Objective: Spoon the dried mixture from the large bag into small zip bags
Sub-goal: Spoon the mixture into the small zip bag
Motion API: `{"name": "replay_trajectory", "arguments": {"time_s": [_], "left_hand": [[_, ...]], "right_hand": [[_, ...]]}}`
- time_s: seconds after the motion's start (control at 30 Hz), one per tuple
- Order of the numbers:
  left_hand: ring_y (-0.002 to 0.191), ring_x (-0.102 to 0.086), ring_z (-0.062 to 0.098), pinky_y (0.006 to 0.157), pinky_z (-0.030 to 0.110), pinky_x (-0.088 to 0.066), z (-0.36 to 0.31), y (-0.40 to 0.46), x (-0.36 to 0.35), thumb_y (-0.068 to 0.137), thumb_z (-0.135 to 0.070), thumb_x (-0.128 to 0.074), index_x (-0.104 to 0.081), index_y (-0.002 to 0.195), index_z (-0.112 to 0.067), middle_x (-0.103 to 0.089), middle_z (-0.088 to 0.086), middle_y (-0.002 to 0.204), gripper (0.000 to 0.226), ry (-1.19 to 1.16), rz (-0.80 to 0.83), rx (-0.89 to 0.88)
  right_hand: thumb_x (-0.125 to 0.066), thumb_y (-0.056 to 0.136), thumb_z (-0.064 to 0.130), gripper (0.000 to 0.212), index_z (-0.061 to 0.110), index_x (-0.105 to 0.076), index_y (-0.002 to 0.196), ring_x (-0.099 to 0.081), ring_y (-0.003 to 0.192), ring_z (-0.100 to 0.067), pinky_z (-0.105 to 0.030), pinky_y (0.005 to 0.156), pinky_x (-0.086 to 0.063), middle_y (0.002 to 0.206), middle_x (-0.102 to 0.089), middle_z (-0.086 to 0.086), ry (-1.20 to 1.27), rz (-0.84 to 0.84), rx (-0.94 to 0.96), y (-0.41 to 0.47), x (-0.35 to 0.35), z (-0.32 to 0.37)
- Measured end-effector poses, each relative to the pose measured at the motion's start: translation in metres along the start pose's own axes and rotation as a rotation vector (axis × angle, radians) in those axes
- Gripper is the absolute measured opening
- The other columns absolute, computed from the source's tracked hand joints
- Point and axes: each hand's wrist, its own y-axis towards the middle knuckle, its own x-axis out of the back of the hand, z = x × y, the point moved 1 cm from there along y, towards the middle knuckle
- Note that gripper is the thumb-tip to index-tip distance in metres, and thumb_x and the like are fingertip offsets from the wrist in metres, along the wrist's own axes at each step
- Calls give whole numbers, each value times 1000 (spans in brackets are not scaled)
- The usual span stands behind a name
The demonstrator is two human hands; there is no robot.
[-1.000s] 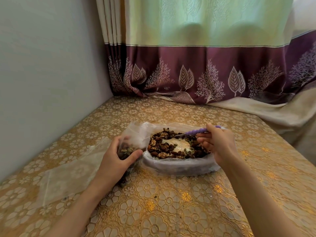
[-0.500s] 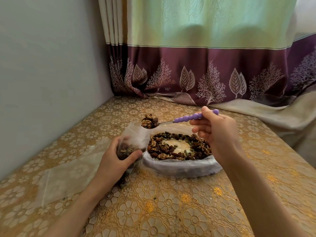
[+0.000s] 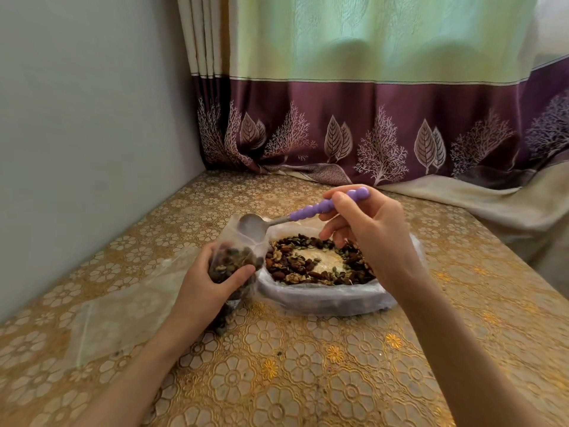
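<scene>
Spoon (image 3: 278, 217) bowl is seen empty and poised at the open mouth of the small zip bag (image 3: 235, 266), its purple beaded handle pinched in the fingers of the right hand (image 3: 366, 232); the long axis runs from the bag mouth up and rightward toward the far right corner of the tabletop (image 3: 308, 380). The small bag is clasped upright by the left hand (image 3: 204, 286), fingers wrapped around its part-filled body, near the left edge of the tabletop. The large bag (image 3: 323, 295) lies immediately right of it, touching or nearly so, directly beneath the right hand, which is judged the nearer for the next scoop. Dried mixture (image 3: 295, 266) is ringed about a bare patch at its middle. Compared with half a second ago, the spoon's heaped load is gone and the small bag's contents stand higher. Spare empty bags (image 3: 114, 315) lie flat at the left.
</scene>
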Motion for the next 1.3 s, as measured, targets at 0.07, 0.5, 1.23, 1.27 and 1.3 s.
{"name": "replay_trajectory", "arguments": {"time_s": [0.07,0.5,1.23,1.27,1.3], "left_hand": [[84,-56,-9,61,2,-43,0,0,0,57,-48,-68,-53,101,-30,-61,-13,97,50,3,-11,3],[82,-54,-20,66,-2,-39,-2,-2,2,74,-20,-74,-58,92,-32,-61,-14,92,27,40,-79,-90],[85,-54,-18,67,-1,-40,0,0,1,64,-41,-68,-56,93,-33,-61,-15,93,32,19,-48,-82],[85,-54,-18,67,-1,-40,0,0,0,63,-42,-67,-56,93,-34,-61,-15,93,33,20,-45,-81],[85,-53,-19,67,-2,-39,0,0,0,63,-43,-67,-55,93,-35,-61,-14,94,33,22,-44,-81]], "right_hand": [[-46,96,4,13,0,-58,92,-61,52,-13,-19,44,-45,66,-71,5,3,4,19,0,1,0],[-46,98,17,28,7,-60,76,-56,50,-10,-19,47,-44,66,-72,-2,-99,-303,-55,8,37,-25],[-47,98,19,36,3,-65,71,-60,52,-9,-14,44,-47,65,-72,-8,-43,-240,-542,4,39,-62],[-47,98,18,35,3,-65,72,-61,55,-10,-15,45,-48,70,-73,-11,-24,-241,-558,3,39,-62],[-46,98,17,35,3,-64,72,-61,55,-11,-14,46,-48,71,-73,-12,-8,-251,-572,3,39,-61]]}}
